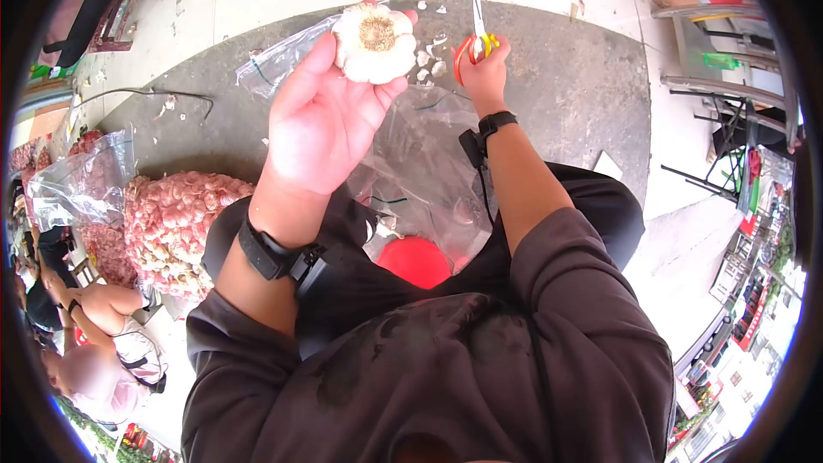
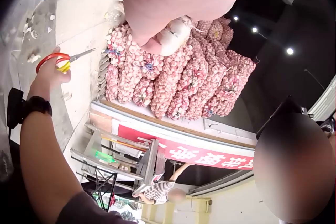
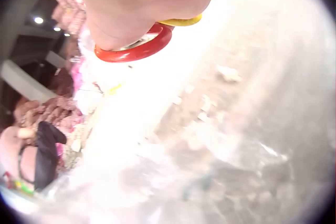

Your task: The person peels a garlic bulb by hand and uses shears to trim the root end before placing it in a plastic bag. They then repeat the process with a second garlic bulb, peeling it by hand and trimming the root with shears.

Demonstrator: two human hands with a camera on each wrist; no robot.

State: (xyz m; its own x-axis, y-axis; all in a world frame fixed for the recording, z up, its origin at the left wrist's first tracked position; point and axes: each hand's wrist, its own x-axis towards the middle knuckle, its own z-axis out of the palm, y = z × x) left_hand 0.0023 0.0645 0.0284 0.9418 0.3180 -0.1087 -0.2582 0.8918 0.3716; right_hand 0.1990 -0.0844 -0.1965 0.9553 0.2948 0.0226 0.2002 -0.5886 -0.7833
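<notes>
My left hand (image 1: 321,133) holds up a whole garlic bulb (image 1: 375,41), fingers and thumb around its sides, its round root face turned to the head camera. From the left wrist, the pale bulb (image 2: 176,36) shows partly behind the fingers. My right hand (image 1: 487,81) grips scissors with red and yellow handles (image 1: 462,62), blades pointing away from me. The blades (image 2: 83,54) look slightly parted in the left wrist view. In the right wrist view the red handle loop (image 3: 137,53) shows under the hand, while the blades are hidden.
White garlic scraps (image 1: 424,58) lie on the grey floor between the hands. A clear plastic bag (image 1: 420,150) spreads before my lap, above a red round thing (image 1: 415,261). Full garlic sacks (image 1: 176,227) stand at left, with a seated person (image 1: 103,334) beyond; more sacks (image 2: 173,79) are stacked opposite.
</notes>
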